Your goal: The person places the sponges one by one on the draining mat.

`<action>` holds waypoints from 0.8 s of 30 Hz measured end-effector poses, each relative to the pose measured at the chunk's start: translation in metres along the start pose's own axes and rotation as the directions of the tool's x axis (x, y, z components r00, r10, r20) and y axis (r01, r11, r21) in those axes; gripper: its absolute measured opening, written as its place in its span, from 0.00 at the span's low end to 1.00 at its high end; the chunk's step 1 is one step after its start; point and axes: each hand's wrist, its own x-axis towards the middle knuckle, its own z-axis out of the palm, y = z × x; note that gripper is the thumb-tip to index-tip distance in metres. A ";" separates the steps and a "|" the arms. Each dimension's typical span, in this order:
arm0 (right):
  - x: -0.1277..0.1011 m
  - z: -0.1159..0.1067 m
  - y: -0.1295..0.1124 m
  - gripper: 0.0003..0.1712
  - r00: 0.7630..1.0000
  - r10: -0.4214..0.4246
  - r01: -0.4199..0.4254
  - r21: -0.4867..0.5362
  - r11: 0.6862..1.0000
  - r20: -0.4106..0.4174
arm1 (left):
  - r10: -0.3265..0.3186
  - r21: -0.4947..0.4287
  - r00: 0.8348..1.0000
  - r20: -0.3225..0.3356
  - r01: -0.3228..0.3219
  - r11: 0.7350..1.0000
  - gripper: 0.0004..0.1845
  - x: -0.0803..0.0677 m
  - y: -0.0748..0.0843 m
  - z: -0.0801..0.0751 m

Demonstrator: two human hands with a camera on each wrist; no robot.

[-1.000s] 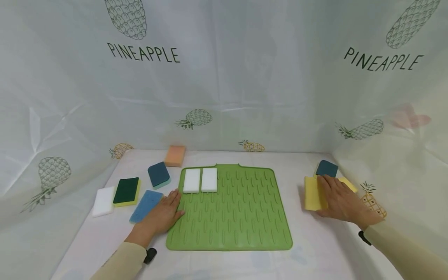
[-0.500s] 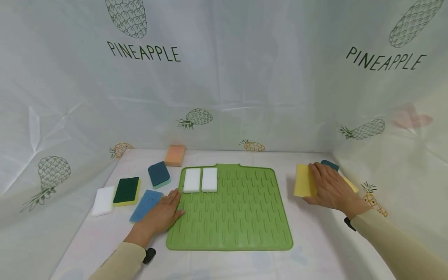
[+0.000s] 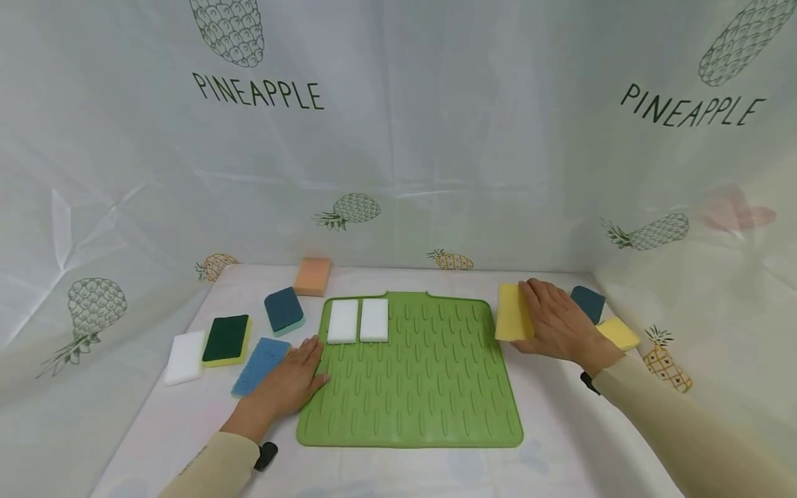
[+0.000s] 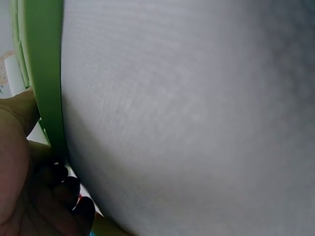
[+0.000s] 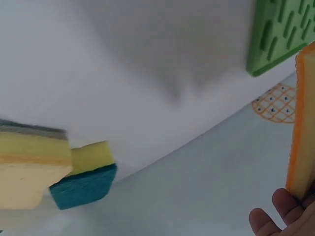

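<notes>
My right hand [image 3: 553, 320] grips a yellow sponge [image 3: 513, 312] and holds it at the far right edge of the green ribbed mat [image 3: 436, 387]. In the right wrist view this sponge [image 5: 302, 128] shows edge-on with an orange rim, a fingertip [image 5: 283, 206] under it, and the mat's corner [image 5: 275, 34] beyond. Two white sponges [image 3: 342, 320] [image 3: 374, 319] lie side by side on the mat's far left corner. My left hand [image 3: 289, 377] lies flat on the mat's left edge, which the left wrist view shows as a green strip [image 4: 44, 73].
Left of the mat lie an orange sponge [image 3: 313, 276], a teal one [image 3: 284, 310], a green-and-yellow one [image 3: 227, 339], a white one [image 3: 184, 357] and a blue one [image 3: 261, 355]. At the right sit a dark teal sponge [image 3: 588, 303] and a yellow one [image 3: 618, 333]. Pineapple-print sheets wall the table.
My right hand has carried the yellow sponge leftward from the right-hand pile to the mat's right edge, uncovering the two sponges there. The left hand has stayed put.
</notes>
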 end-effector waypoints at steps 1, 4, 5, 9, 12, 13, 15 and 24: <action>0.003 0.001 -0.002 0.65 1.000 0.000 0.000 0.005 1.000 0.006 | 0.002 0.002 1.000 -0.002 -0.002 1.000 0.40 0.000 0.000 0.000; 0.010 0.002 -0.009 0.65 1.000 0.002 -0.003 0.022 1.000 0.031 | 0.006 0.005 1.000 -0.006 -0.006 1.000 0.40 -0.001 0.001 0.000; 0.012 0.002 -0.011 0.66 0.999 0.001 -0.002 0.025 1.000 0.042 | 0.007 0.005 1.000 -0.006 -0.007 1.000 0.40 -0.001 0.001 0.000; 0.025 -0.001 -0.021 0.68 0.996 0.002 -0.006 0.045 0.999 0.087 | 0.001 0.008 1.000 -0.002 -0.001 1.000 0.40 -0.001 0.000 0.000; 0.035 -0.002 -0.030 0.69 0.994 0.000 -0.008 0.069 0.998 0.113 | -0.002 0.008 1.000 -0.002 0.002 1.000 0.40 -0.001 0.000 0.000; 0.039 -0.002 -0.034 0.68 0.993 0.000 -0.010 0.079 0.997 0.118 | -0.002 0.007 1.000 -0.001 0.002 1.000 0.40 -0.001 0.000 0.000; 0.046 0.000 -0.042 0.67 0.993 -0.003 -0.009 0.100 0.995 0.121 | 0.002 0.004 1.000 -0.002 -0.002 1.000 0.40 -0.001 0.000 0.000; 0.079 0.019 -0.079 0.66 0.993 -0.056 0.039 0.161 0.986 0.102 | 0.008 0.005 1.000 0.003 -0.008 1.000 0.39 -0.001 0.002 -0.002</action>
